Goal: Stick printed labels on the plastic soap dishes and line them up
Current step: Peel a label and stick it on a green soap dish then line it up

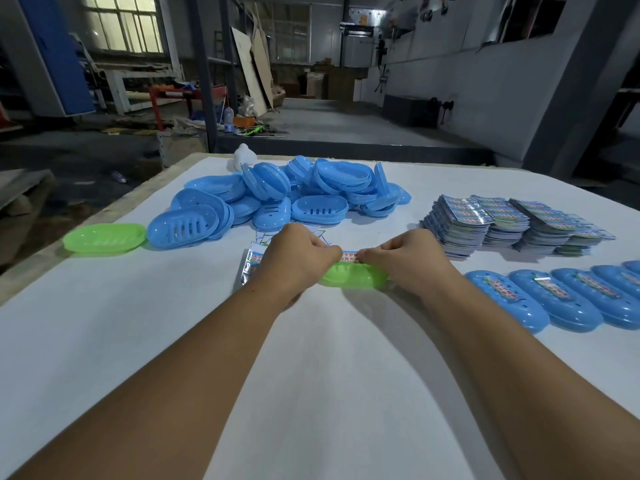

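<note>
Pinching label over green dish at table centre: left hand and right hand, fingers curled on it. Blue dishes piled at 12 o'clock; labelled row at 3.

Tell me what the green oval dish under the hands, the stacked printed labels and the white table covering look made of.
Green oval soap dish: translucent moulded plastic, glossy, light glowing through its rim. Stacked printed labels: probably film-coated paper or foil, since their faces glint silver. White table covering: matte, without glare; paper, board or cloth, cannot tell which. Left hand and right hand pinch one label on the dish.
</note>
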